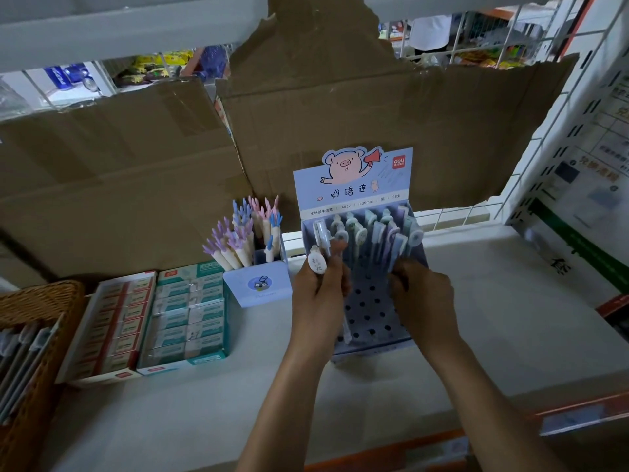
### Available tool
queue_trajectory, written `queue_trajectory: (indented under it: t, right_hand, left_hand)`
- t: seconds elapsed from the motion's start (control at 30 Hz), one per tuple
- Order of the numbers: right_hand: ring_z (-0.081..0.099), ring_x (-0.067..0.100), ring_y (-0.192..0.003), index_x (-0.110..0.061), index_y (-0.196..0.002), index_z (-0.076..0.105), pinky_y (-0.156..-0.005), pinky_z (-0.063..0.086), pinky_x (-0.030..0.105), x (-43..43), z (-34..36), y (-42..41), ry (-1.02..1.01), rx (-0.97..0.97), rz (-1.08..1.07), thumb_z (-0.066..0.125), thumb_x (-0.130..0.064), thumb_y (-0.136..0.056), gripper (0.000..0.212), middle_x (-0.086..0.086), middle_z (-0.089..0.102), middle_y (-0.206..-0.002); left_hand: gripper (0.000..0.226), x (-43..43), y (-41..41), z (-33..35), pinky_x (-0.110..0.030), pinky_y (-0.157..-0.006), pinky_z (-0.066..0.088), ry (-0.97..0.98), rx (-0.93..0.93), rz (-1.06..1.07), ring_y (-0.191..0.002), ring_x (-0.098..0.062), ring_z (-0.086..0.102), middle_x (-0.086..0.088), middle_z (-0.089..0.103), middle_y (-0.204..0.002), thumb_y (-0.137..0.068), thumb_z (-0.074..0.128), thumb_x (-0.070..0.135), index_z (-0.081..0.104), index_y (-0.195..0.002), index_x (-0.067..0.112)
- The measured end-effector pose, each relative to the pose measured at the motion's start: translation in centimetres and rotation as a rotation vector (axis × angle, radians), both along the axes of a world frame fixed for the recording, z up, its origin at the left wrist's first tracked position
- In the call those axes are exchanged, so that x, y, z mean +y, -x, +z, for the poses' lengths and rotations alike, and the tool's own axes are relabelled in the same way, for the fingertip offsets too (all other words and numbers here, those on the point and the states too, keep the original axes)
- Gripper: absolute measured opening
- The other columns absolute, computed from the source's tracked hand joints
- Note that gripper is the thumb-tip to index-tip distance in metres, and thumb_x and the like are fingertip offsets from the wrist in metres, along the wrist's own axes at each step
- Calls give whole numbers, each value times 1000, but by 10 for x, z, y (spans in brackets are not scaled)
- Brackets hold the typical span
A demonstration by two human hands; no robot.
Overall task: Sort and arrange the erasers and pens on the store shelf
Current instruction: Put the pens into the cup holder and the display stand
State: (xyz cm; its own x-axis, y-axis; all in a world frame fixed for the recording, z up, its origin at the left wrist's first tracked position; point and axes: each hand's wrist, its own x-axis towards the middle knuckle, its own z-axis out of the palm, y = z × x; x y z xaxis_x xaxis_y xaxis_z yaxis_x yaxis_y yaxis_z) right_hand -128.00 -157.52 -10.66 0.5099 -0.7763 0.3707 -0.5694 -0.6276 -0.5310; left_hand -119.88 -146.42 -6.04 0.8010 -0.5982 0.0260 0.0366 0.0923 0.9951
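Pen-slotting looks to be my step: left hand (320, 287) clasps white-capped gel pens (317, 264) at the left front of the blue perforated cardboard display box (354, 185), right hand (422, 294) curls among its racked pens (374, 233), grasp unclear; next I'd seat each in an empty hole (362, 304).

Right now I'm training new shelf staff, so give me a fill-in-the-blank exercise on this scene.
The left hand grips ____ with round white caps.
The header card of the display box shows a cartoon ____.
The green eraser box sits directly ____ of the red eraser box.
The blue cup stands ____ the green eraser box and the display box.
Missing words: pens; pig; right; between.
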Motion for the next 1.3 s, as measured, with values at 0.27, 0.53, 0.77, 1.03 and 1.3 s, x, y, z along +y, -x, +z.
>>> queue_trajectory:
  t: [0.27,0.53,0.77,1.03,1.3]
  right_hand:
    - [62,41,-62,-4,-74,69,-57,33,28,2,-1,1,0,58,-34,61,-7,-86,15,18,67,-66]
    - [56,34,-41,-7,-66,66,-49,33,23,8,-1,3,87,-67,-69,73,-2,-75,12,11,61,-51]
    - [55,31,-40,-8,-60,63,-48,22,18,7,1,-3,52,-66,-90,71,-3,-78,20,10,60,-49]
    - [63,5,-62,-18,-89,73,-57,41,9,32,36,19,-241,-144,206,66,-15,-85,9,-15,67,-71]
    - [65,-3,-67,-17,-91,73,-62,48,7,38,56,16,-435,-286,358,66,-9,-85,12,-11,71,-77]
  left_hand:
    - [19,2,0,-1,-22,-82,52,58,-57,-118,-90,-10,67,3,71,-87,-99,42,10,58,-101,20]
    - [12,1,3,-1,-20,-84,47,-62,-198,-89,-96,2,62,14,72,-92,-99,45,20,55,-93,26]
    - [18,3,5,1,-26,-80,48,-94,-198,-56,-87,0,60,15,70,-88,-98,47,21,58,-87,29]
    - [18,6,-1,7,-12,-62,43,-34,-142,-104,-66,4,54,8,62,-82,-96,52,20,67,-99,27]
    - [16,8,-3,12,-18,-72,49,-38,-199,-131,-82,1,64,15,68,-83,-88,64,14,69,-101,23]
